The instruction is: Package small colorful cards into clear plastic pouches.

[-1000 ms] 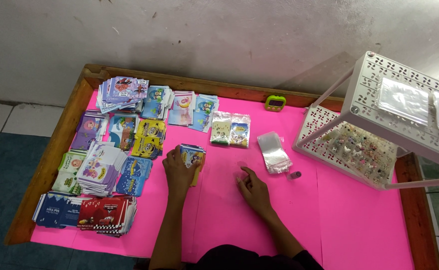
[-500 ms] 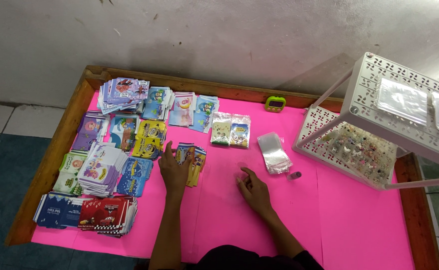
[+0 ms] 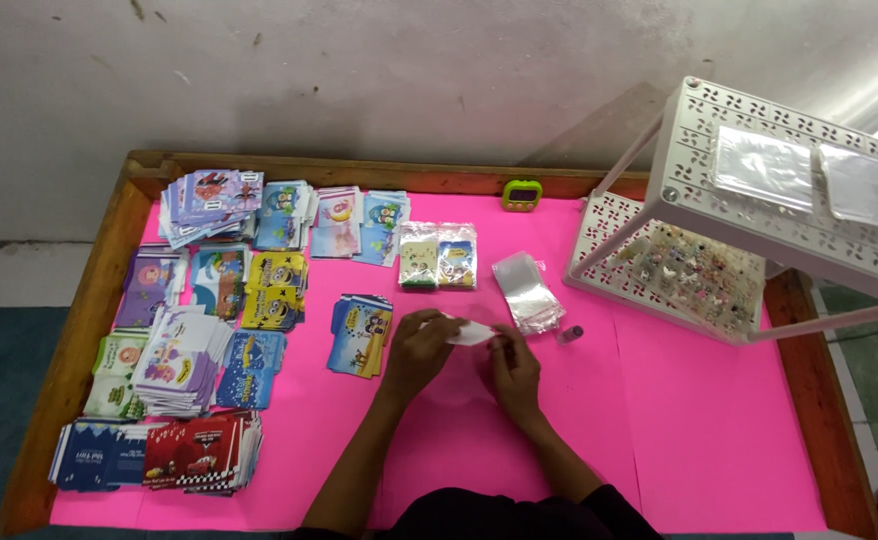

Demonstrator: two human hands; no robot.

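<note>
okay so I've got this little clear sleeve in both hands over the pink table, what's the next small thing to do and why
Probably spread the mouth of the clear sleeve, since left hand and right hand both pinch it, and nothing seems to be inside. The blue card stack lies just beside the left hand, within easy reach.

Two hands were over the pink table (image 3: 719,440): the left hand (image 3: 417,350) and the right hand (image 3: 515,368), with one small white piece (image 3: 471,333) between them. At nine o'clock, roughly thirteen stacks of printed cards (image 3: 211,300). At twelve o'clock, two bagged packets (image 3: 438,255) and one green timer (image 3: 522,194). At one o'clock, one pile of clear sleeves (image 3: 525,292). At three o'clock, one white rack (image 3: 759,200).
</note>
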